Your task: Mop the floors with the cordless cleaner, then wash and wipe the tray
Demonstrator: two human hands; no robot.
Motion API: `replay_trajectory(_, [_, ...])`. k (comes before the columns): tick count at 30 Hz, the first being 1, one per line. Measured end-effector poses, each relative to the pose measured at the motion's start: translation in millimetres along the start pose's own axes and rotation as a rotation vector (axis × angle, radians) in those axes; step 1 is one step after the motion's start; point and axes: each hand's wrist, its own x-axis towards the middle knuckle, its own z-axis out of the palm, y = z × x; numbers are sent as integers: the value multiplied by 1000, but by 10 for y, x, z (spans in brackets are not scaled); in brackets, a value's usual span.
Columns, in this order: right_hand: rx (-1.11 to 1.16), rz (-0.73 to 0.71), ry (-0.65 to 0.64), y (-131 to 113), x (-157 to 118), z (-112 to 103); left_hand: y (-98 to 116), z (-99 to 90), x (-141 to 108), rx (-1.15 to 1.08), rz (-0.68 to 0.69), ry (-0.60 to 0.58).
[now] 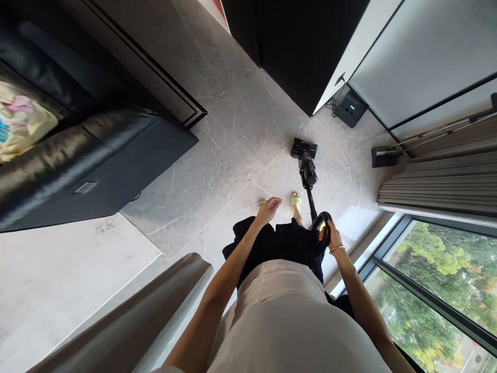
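My right hand point(334, 234) is wrapped round the black loop handle of an upright floor cleaner point(308, 170), with a gold bangle on that wrist. From the handle a thin black pole runs forward to the cleaner's body, and its wide head rests on the grey marbled floor point(248, 134). My left hand point(271, 208) hangs in the air in front of my black shorts, holding nothing, its fingers loosely stretched to the right. Below it, one green slipper point(296, 201) shows fully, while the other is mostly hidden behind that hand.
Ahead stands a tall black cabinet point(306, 46). A black dock point(350, 108) with a cable sits by the wall, and another long-handled floor tool point(384, 156) leans near the curtain point(435, 186). At left is a black leather sofa point(97, 155); windows point(446, 259) line the right.
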Motion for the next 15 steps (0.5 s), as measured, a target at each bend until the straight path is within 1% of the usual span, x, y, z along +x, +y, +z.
replay_trajectory(4, [-18,-3,8,31,-5,11,-25,-41,-35,22,5,12])
replay_trajectory(10, [-51,0,22,26,-5,36,-120,-57,-29,6,-4,10])
replay_trajectory(15, [-47,-4,29,18,-12,49,-88,-47,-13,1,-14,1])
